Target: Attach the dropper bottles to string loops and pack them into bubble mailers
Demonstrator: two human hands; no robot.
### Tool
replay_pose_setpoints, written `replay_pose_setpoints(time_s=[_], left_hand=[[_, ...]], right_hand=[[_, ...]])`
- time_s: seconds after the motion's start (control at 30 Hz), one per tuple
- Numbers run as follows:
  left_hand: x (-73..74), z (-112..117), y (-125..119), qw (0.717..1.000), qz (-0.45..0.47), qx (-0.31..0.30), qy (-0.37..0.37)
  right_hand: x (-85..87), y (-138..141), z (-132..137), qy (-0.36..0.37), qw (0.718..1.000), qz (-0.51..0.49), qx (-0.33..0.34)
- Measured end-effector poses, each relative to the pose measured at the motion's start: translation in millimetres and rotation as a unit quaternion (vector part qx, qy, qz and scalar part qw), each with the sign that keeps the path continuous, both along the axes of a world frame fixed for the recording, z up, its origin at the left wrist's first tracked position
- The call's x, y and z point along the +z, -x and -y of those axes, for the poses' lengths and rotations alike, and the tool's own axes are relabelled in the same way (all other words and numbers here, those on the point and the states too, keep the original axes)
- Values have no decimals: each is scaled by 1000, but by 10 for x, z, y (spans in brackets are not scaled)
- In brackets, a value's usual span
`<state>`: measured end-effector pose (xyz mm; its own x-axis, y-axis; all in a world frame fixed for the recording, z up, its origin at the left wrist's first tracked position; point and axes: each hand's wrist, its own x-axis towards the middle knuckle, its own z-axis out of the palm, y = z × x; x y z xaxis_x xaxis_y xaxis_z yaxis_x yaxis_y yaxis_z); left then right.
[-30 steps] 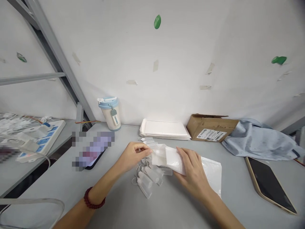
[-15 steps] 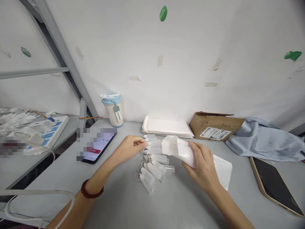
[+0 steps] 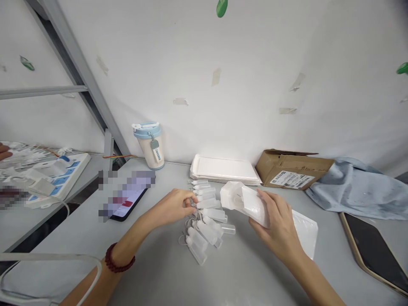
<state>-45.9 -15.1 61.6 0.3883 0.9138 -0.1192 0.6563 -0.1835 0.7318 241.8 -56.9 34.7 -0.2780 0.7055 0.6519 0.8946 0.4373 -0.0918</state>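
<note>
A row of several small clear plastic bottles (image 3: 207, 221) lies on the grey table (image 3: 223, 276) in front of me. My left hand (image 3: 175, 206) reaches into the row's far end, its fingers pinched on one small bottle there. My right hand (image 3: 276, 225) is closed round a white padded envelope (image 3: 245, 199), held tilted with its open mouth facing left towards the bottles. Another white padded envelope (image 3: 304, 231) lies flat under my right wrist.
A stack of white envelopes (image 3: 225, 169), a cardboard box (image 3: 295, 169), a blue-lidded cup (image 3: 149, 144) and blue cloth (image 3: 353, 189) line the wall. A phone (image 3: 126, 202) lies left, a tablet (image 3: 376, 250) right. A power strip (image 3: 47, 178) sits on the left bench.
My right hand has lifted the envelope off the table and drawn it right, its mouth now open. My left hand let go of it and moved down onto the bottles.
</note>
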Motion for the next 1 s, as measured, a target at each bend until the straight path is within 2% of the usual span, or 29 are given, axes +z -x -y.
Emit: replay_pose_setpoints(time_s=[0.13,0.27,0.43,0.53,0.63,0.73,0.8,0.9,1.0], left_hand=[[-25,-2,-3,999,-24,-14,-24],[22,-12,15,998,-9,-35,-46],[209,-2,49,998,54,7,-44],[259,28,22,992,85,35,-82],[179,69,-63,981,68,20,-183],[35,116,-185,952,28,-11,-306],[-45,150,-259,932,26,-25,-361],[-100,203,-337,915,32,-36,-402],[-102,256,-382,911,29,-46,-408]], right_hand=[[-20,-6,0,13,1000,-5,4],[-22,-18,-7,15,1000,-3,4],[-21,-20,-7,26,1000,10,6],[-31,-4,3,36,999,22,10],[-36,23,15,48,998,24,15],[-34,62,30,56,998,22,25],[-31,95,46,58,997,23,32],[-30,149,81,62,997,22,44],[-24,199,126,61,996,16,64]])
